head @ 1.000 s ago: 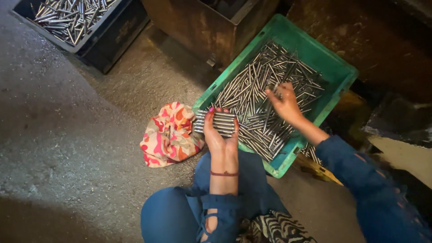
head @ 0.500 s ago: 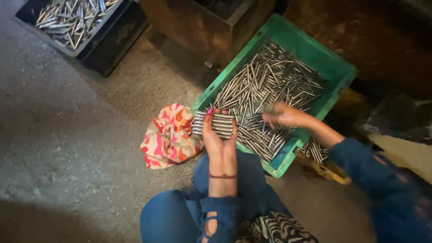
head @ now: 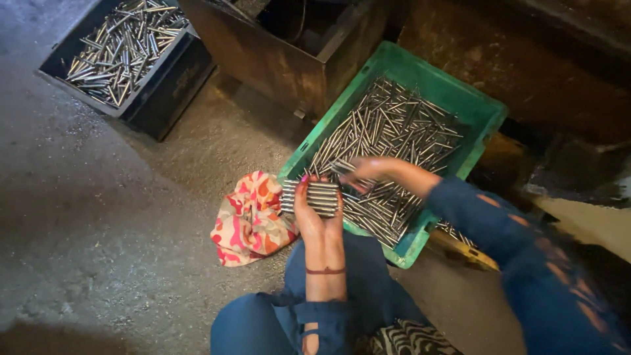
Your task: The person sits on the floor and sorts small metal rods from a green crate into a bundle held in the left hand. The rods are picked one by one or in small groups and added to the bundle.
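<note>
My left hand (head: 316, 215) is palm up over the near edge of the green crate (head: 488, 117), gripping a neat stack of metal rods (head: 310, 196) laid crosswise. My right hand (head: 365, 171) is just to the right of that stack, pinching a few more rods (head: 342, 167) and bringing them close to it. The crate is full of several loose shiny metal rods (head: 394, 128). Both arms wear blue sleeves.
A patterned red and cream cloth (head: 250, 219) lies on the concrete floor left of the crate. A black crate (head: 164, 82) with more rods stands at the upper left. A rusty brown metal box (head: 282, 56) sits behind the green crate.
My right hand has moved from the middle of the crate leftward to the stack in my left hand, carrying a few rods. My left hand stayed put.
</note>
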